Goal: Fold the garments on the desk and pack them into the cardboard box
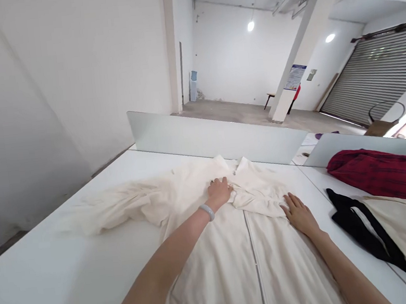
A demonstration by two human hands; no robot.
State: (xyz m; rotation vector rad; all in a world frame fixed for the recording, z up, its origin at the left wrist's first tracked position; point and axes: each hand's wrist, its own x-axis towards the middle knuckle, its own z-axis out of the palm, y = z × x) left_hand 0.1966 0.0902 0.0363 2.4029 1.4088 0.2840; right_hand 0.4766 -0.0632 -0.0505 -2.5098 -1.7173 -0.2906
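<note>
Right of the right hand (300, 215), a black-and-cream garment (388, 229) lies against a dark red garment (379, 174); a white divider panel (216, 136) stands ahead.

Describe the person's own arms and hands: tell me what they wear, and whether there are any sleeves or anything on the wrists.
Both arms are bare in view, with no sleeves, gloves or cables. The left hand has a smooth, pale, translucent-looking bangle on its wrist. The right hand shows no bangle or band on its wrist.

A zippered garment (215, 267) on the table (46, 284), other clothes (380, 177) to its right, a partition (216, 136) behind.
</note>
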